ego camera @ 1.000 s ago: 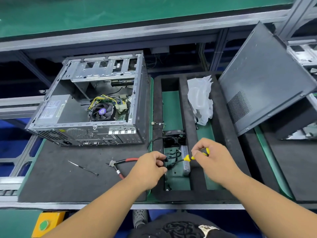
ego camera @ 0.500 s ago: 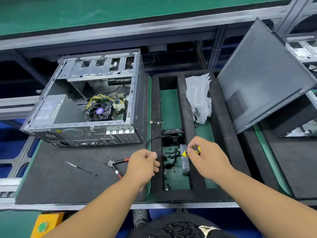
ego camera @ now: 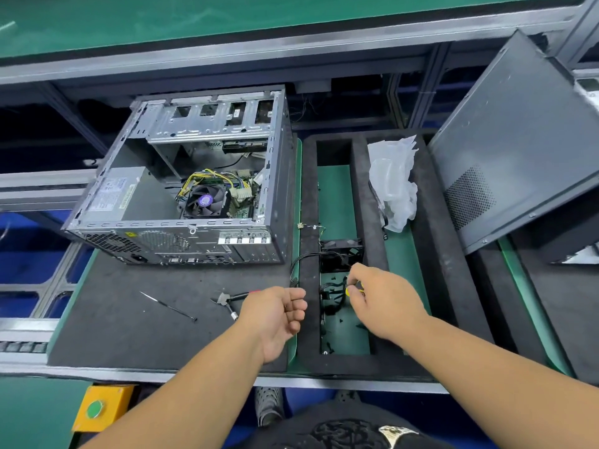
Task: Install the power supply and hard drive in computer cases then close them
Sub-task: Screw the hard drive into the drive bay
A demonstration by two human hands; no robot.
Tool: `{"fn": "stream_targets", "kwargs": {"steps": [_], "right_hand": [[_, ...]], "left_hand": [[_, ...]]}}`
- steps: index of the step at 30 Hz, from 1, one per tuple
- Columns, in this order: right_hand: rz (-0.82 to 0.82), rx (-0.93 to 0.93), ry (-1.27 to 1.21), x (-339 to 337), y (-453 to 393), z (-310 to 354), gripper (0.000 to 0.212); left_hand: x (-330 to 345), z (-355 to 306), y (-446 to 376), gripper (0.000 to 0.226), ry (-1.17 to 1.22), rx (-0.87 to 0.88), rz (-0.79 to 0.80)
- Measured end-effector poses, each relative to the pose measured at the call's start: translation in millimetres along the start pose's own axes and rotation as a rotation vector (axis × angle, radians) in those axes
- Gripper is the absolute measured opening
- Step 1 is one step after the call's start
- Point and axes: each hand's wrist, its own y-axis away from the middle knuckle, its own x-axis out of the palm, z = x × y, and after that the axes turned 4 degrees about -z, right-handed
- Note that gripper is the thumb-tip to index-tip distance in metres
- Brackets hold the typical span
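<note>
The left hand (ego camera: pixel 275 314) has drawn back from the tray (ego camera: pixel 369 202) slot, fingers loosely curled, empty. The right hand (ego camera: pixel 382 299) still pinches the yellow-handled tool (ego camera: pixel 351 291) over the cables (ego camera: pixel 334 294). The open computer case (ego camera: pixel 194 186) lies far-left of both.

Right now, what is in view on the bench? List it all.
computer case: one, grey metal, side open, back left on the dark mat
side panel: one, dark grey, leaning at the right
foam tray: one, black with green floor, centre
plastic bag: one, clear white, in the tray's right slot
fan: one, black, left slot
cables: a black bunch, left slot
pliers: one, red handles, on the mat
thin tool: one, dark, on the mat
left hand: loosely curled, holding nothing
right hand: pinches a yellow-handled tool
</note>
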Motion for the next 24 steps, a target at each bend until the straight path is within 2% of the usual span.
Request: {"fn": "stream_targets", "kwargs": {"steps": [4,11,16,20,24], "right_hand": [[-0.028,0.03,-0.041,-4,5,-6,0.003],[0.017,0.014,-0.02,10,-1,5,0.002],[-0.021,0.057,-0.074,-6,8,4,0.004],[-0.07,0.158,-0.267,-32,19,1,0.008],[-0.107,0.252,-0.559,-48,25,-2,0.011]], "left_hand": [[4,3,-1,0.028,-0.002,-0.019,0.027],[12,6,-3,0.03,-0.002,-0.014,-0.002],[11,8,-1,0.032,-0.06,-0.045,0.008],[16,11,0,0.024,-0.085,-0.071,0.045],[24,16,-4,0.028,-0.087,-0.086,0.072]]}}
